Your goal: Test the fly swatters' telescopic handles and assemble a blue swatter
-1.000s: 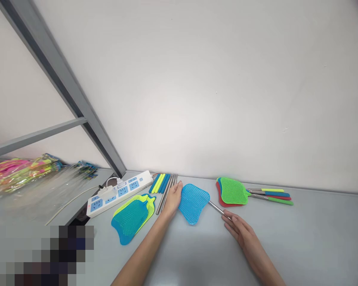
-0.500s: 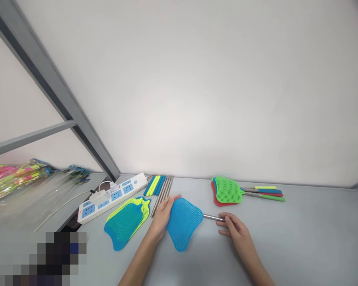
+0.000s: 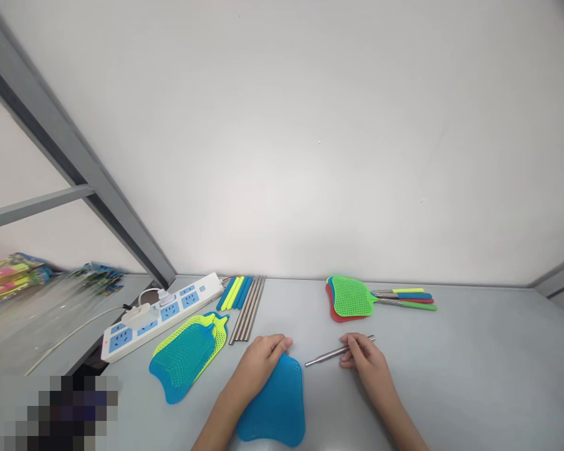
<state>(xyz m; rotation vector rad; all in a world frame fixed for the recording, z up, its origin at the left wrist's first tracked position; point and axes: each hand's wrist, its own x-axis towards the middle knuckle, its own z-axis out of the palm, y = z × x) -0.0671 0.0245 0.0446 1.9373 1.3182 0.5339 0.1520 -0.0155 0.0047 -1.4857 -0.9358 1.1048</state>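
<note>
My left hand [image 3: 262, 366] is closed around the neck end of a blue fly swatter head [image 3: 277, 410], whose broad end points toward me. A slim metal rod [image 3: 326, 357] is pinched in my right hand [image 3: 364, 363], its thinner end pointing left toward the swatter head. Rod and head are apart. To the left of my left hand lie loose blue and yellow swatter heads [image 3: 188, 354], overlapping. Behind them are several metal rods [image 3: 248, 313] side by side, and several blue and yellow handle grips [image 3: 235, 292].
A white power strip [image 3: 162, 319] with plugs and a cable lies at the left. Assembled fly swatters [image 3: 352, 297] are stacked toward the back right, below the wall. Plastic-wrapped packages [image 3: 51, 282] lie beyond the grey metal frame [image 3: 82, 169] on the far left.
The blue swatter head has turned, its broad end now nearer me, with my left hand at its neck. The rod, earlier against the head, is now separate and tilted in my right hand.
</note>
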